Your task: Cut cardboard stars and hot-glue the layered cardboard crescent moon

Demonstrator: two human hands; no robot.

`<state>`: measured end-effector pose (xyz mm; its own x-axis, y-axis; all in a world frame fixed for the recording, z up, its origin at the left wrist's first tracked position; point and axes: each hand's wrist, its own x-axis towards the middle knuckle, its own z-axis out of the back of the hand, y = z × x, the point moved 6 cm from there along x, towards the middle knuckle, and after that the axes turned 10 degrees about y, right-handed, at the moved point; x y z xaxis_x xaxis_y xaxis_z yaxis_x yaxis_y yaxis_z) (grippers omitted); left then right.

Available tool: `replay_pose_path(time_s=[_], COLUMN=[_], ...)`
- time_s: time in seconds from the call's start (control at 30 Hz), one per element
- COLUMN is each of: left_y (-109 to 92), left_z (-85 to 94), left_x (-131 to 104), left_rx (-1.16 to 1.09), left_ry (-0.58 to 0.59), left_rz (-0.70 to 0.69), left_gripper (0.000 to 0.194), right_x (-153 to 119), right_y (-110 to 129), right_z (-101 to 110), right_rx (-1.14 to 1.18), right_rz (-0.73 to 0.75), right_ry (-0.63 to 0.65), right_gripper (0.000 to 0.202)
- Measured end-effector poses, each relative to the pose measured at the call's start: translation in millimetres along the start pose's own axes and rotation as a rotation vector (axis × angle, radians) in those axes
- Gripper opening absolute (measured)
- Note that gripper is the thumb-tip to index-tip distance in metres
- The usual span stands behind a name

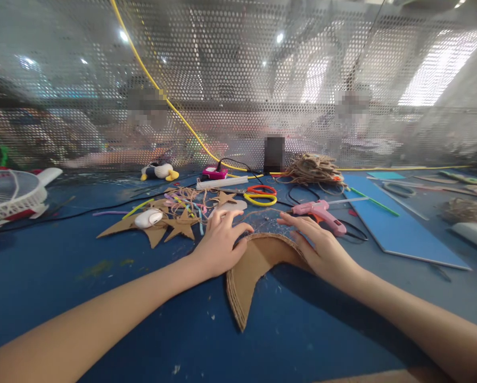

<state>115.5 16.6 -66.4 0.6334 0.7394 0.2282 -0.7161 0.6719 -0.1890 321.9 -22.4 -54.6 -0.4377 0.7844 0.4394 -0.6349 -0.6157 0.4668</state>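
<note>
A crescent of layered brown cardboard (246,279) lies in front of me on the blue table, its left point towards me. My left hand (222,242) is at the crescent's upper left edge, thumb against the rim and fingers spread beyond it. At the right end, my right hand (324,244) touches the crescent and covers its other point; its fingers stretch out, apart. A thin strand of twine (262,210) arcs between the fingertips of both hands. Whether either hand pinches the strand is unclear.
Cardboard stars (182,226), a white mouse (148,218) and pipe cleaners lie left. Behind are scissors (260,199) and a twine bundle (314,169). A pink glue gun (322,215) and blue board (402,229) are right. A perforated metal screen (230,80) stands beyond.
</note>
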Motion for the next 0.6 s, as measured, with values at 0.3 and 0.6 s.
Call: replay_pose_path(time_s=[0.3,0.6], left_y=[-7,-15], left_z=[8.5,21.4], left_x=[-4,-4], left_rx=[0.05,0.094], left_ry=[-0.033,-0.052], left_rz=[0.01,-0.054], left_gripper=[0.006,0.022], right_x=[0,2], right_y=[-2,-2], right_z=[2,12], right_rx=[0.096,0.113], right_rz=[-0.072,-0.13], right_ry=[0.023,-0.103], right_gripper=[0.035,0.033])
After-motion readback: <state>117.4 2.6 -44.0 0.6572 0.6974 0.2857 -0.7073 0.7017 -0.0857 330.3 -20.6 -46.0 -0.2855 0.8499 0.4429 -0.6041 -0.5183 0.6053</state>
